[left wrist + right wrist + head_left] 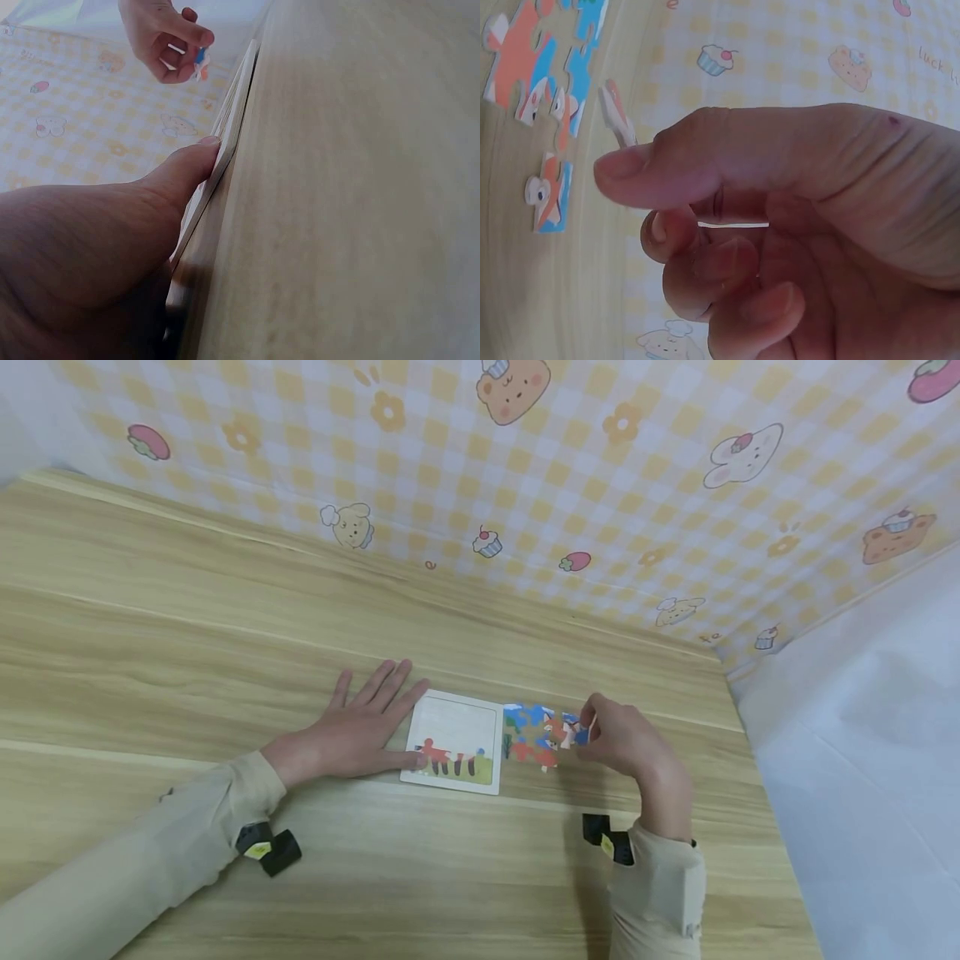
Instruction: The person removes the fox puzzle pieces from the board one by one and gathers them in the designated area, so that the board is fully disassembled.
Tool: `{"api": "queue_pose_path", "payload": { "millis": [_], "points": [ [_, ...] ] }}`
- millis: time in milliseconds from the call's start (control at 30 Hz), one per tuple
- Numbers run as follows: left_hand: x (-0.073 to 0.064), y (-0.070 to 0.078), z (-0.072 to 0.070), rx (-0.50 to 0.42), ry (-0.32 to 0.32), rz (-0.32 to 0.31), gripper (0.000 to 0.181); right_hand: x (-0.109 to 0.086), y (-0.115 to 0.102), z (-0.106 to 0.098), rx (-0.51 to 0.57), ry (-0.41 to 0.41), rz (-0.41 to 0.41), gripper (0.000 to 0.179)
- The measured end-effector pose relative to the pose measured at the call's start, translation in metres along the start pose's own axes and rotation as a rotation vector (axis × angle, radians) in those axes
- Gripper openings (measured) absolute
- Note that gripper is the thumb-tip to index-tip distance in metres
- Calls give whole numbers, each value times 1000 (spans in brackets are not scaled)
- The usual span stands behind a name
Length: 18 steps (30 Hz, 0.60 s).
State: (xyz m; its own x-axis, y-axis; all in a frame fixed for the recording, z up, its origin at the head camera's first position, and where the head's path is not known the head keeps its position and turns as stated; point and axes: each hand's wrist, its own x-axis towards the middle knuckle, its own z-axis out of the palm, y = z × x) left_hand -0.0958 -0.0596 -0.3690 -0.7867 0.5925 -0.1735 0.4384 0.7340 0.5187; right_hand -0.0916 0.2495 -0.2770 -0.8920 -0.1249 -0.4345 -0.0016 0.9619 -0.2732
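Observation:
A square jigsaw tray [459, 723] with a pale rim lies on the table, its lower part filled by fitted pieces [480, 768] in orange, dark stripes and green. My left hand [348, 737] rests with spread fingers at the tray's left side, the thumb pressing on its lower left corner. To the tray's right, my right hand [628, 739] pinches a jigsaw piece [201, 64] between thumb and fingers. The right wrist view shows that piece edge-on, raised from the table. Several loose jigsaw pieces [522, 748], blue, orange and white, lie between tray and right hand.
The wood-grain table [420, 868] meets a yellow checked cloth [450, 468] with cartoon prints at its back. White sheeting [862, 760] lies beyond the right edge. Black devices are strapped at both wrists, over beige sleeves [165, 835].

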Motion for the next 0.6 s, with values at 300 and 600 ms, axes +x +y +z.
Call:
{"api": "queue_pose_path", "payload": {
  "millis": [300,600],
  "points": [
    [-1,0,-1,-4,-4,-1,93,3,4,3,-16,-48,56,24],
    [0,1,-1,3,-1,2,93,5,7,5,-4,-88,78,26]
  ]
}}
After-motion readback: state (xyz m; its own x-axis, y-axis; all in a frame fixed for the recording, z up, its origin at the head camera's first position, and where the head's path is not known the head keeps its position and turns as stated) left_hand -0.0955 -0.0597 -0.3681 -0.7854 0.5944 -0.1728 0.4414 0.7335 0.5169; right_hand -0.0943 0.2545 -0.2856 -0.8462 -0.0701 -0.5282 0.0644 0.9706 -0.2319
